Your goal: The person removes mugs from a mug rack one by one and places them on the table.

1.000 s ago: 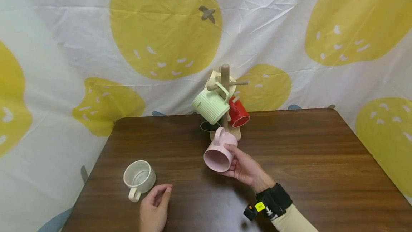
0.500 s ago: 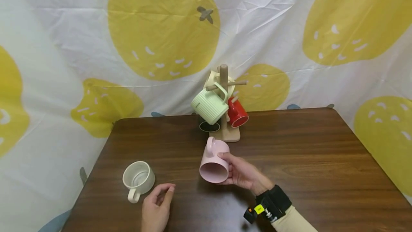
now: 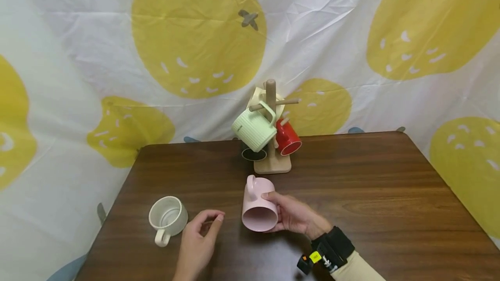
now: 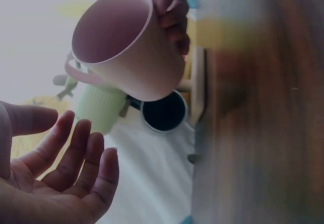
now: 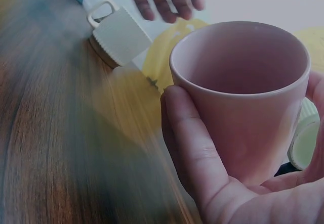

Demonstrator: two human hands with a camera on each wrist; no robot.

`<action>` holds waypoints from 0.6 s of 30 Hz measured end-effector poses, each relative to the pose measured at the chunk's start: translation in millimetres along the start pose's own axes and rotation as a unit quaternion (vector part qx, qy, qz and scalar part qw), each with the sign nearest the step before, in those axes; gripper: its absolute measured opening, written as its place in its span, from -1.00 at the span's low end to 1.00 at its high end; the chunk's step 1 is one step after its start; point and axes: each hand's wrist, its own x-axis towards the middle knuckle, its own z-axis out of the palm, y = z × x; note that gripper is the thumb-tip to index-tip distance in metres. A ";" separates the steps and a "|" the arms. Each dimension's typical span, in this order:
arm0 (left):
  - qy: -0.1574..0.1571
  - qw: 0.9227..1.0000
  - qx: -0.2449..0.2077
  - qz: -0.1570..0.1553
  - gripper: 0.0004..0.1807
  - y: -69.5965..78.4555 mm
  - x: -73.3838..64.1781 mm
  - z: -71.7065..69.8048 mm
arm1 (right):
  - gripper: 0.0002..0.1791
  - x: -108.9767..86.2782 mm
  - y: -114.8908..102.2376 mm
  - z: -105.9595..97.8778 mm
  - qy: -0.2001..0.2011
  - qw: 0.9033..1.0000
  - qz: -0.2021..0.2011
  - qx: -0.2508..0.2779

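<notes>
A pink mug is gripped in my right hand, thumb on one side and fingers round the other. Its mouth tilts toward me and its handle points up and away. In the right wrist view the mug shows nothing inside. My left hand is held left of the mug with fingers loosely bent and nothing in them. Beside that hand a cream mug stands upright on the table, handle toward me. In the left wrist view my left hand is apart from the pink mug.
Behind the pink mug stands a wooden mug tree. On it hang a light green ribbed mug, a red mug, a pale yellow mug and a dark mug. A patterned cloth hangs behind the brown table.
My right hand has drawn the pink mug toward me, away from the mug tree, its handle turning slightly. My left hand has moved right and forward, toward the pink mug.
</notes>
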 end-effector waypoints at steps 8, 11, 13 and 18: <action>-0.018 0.998 0.002 0.054 -0.93 12.4 10.9 5.8 | -0.46 -3.3 0.6 -4.4 -0.014 1.000 0.000 -0.008; -0.022 0.997 0.001 0.069 -0.92 16.8 13.3 8.1 | -0.45 -4.8 0.9 -5.8 -0.021 1.000 0.000 -0.001; -0.023 0.997 0.002 0.075 -0.91 19.2 14.5 9.5 | -0.45 -5.7 1.3 -6.6 -0.027 1.000 -0.003 0.002; -0.023 0.996 0.003 0.086 -0.88 24.4 17.6 12.7 | -0.46 -6.4 3.1 -8.1 -0.028 1.000 -0.001 -0.011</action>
